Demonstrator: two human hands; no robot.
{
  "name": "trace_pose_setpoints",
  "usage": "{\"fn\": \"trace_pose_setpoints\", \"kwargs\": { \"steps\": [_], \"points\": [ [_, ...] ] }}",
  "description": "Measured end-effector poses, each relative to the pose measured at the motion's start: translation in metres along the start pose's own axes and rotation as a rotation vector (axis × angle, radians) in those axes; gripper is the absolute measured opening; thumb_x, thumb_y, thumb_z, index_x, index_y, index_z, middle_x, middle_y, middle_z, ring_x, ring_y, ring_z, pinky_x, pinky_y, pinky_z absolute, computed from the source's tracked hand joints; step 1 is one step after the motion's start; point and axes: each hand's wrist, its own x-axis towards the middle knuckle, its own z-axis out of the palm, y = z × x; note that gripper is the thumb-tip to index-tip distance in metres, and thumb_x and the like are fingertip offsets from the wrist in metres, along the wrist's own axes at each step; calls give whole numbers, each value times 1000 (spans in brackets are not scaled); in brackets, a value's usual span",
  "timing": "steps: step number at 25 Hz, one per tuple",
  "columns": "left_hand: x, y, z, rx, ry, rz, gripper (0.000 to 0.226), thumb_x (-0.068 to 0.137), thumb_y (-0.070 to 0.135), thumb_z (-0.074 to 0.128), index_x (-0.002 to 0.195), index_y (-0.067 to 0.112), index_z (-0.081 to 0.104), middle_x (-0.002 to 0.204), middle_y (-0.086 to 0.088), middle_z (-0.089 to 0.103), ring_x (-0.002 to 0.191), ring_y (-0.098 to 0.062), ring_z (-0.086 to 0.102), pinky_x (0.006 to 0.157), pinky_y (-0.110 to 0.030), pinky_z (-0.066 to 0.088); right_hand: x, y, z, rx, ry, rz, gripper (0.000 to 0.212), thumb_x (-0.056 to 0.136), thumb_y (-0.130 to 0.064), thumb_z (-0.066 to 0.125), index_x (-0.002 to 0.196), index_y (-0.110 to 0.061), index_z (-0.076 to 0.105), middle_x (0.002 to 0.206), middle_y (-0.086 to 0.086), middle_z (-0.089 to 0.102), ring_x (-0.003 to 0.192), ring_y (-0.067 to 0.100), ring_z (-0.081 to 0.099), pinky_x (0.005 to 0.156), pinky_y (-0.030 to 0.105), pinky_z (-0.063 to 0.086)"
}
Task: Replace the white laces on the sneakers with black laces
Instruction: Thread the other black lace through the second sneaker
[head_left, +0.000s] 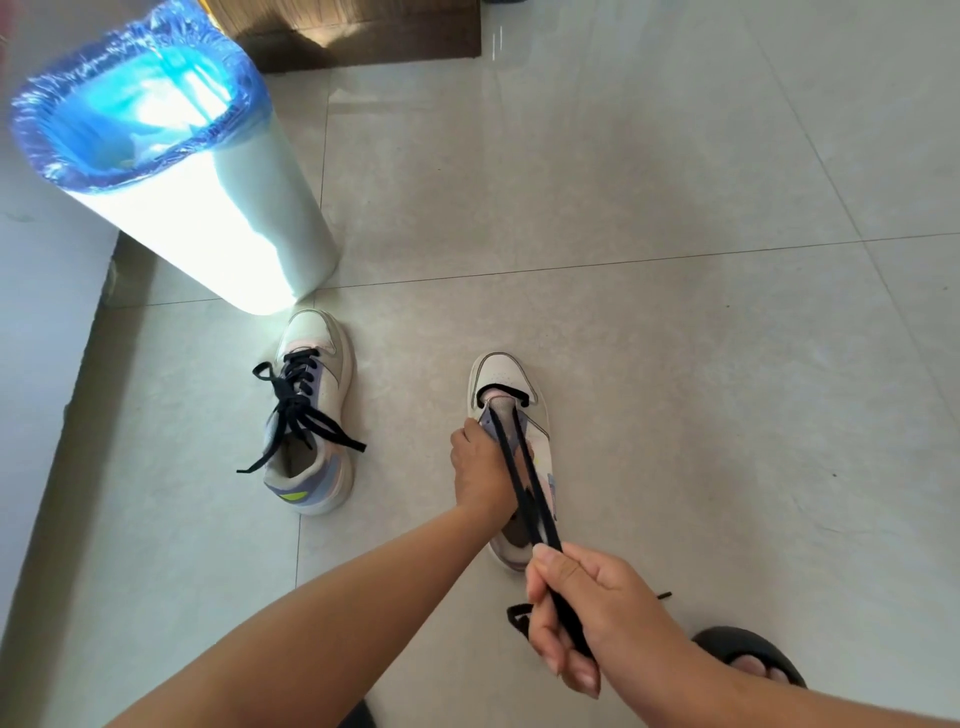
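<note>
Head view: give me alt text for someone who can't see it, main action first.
The right hand pulls both ends of a black lace, threaded through only the lowest eyelets of the right-side sneaker, while the left hand holds that shoe on the tiled floor. The other sneaker, fully laced in black, stands beside a blue-lined white bin.

The left sneaker (310, 415) stands fully laced in black, ends loose. The right sneaker (511, 447) carries a black lace (524, 483) through its lowest eyelets only, both strands pulled taut toward the heel.
</note>
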Motion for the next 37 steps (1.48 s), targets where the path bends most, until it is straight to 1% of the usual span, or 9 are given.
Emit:
{"fn": "trace_pose_setpoints", "kwargs": {
  "steps": [2, 4, 7, 9, 16, 21, 25, 32, 37],
  "points": [
    [-1, -2, -12, -107, -151, -38, 58, 85, 34, 64, 127, 3, 37, 128, -13, 36, 120, -28, 41, 101, -37, 38, 16, -4, -15, -178, 141, 25, 35, 100, -27, 37, 77, -6, 54, 54, 9, 58, 39, 17, 46, 42, 26, 41],
    [2, -5, -31, -196, -284, -64, 48, 82, 34, 62, 117, 7, 45, 120, -8, 46, 103, -20, 51, 85, -29, 46, 35, -13, -36, -376, 237, 54, 35, 100, -28, 39, 83, -4, 56, 63, 10, 60, 50, 19, 52, 54, 34, 49],
    [23, -3, -59, -153, -89, -23, 14, 88, 26, 52, 86, 13, 54, 83, -5, 54, 71, -17, 49, 62, -25, 38, 50, -23, -45, -254, 59, 177, 32, 100, -28, 40, 95, -1, 57, 60, 10, 61, 46, 18, 52, 52, 30, 51],
    [42, 3, -66, -45, -5, 29, 32, 90, 31, 52, 65, 12, 47, 66, -9, 48, 61, -20, 44, 58, -28, 35, 48, -19, -35, -202, -53, 187, 29, 100, -27, 41, 93, -2, 56, 57, 8, 60, 43, 15, 50, 49, 27, 49],
    [65, 9, -58, -123, -117, -27, 18, 87, 16, 58, 70, 10, 60, 73, -7, 57, 64, -20, 48, 55, -24, 39, 46, -3, -32, -89, 3, 159, 25, 100, -22, 41, 90, -3, 55, 62, 11, 64, 46, 16, 52, 53, 31, 51],
    [61, -7, -67, -426, -461, -36, 18, 98, 25, 47, 81, 25, 52, 77, 6, 56, 70, -8, 52, 59, -22, 34, 54, 6, -41, -52, 150, 178, 23, 100, -19, 39, 89, -4, 54, 59, 9, 61, 45, 15, 49, 51, 29, 47],
    [66, -13, -71, -467, -579, -47, 25, 98, 19, 39, 77, 27, 49, 76, 7, 50, 69, -9, 46, 60, -24, 32, 58, 8, -44, 10, 214, 166, 22, 101, -18, 38, 91, -4, 52, 58, 8, 60, 45, 16, 49, 51, 29, 49],
    [62, -1, -70, -278, -266, 124, 16, 90, 33, 59, 89, 17, 56, 78, 4, 56, 67, -8, 53, 54, -15, 40, 57, 6, -42, 33, 213, 157, 23, 101, -18, 37, 92, -4, 52, 60, 9, 60, 47, 16, 49, 53, 29, 50],
    [60, -1, -65, -177, -135, 19, 31, 84, 36, 68, 71, 12, 53, 69, 1, 56, 64, -13, 56, 55, -24, 41, 56, 7, -41, 31, 215, 157, 23, 101, -18, 37, 91, -4, 52, 60, 9, 60, 47, 17, 48, 52, 29, 48]
  ]
}}
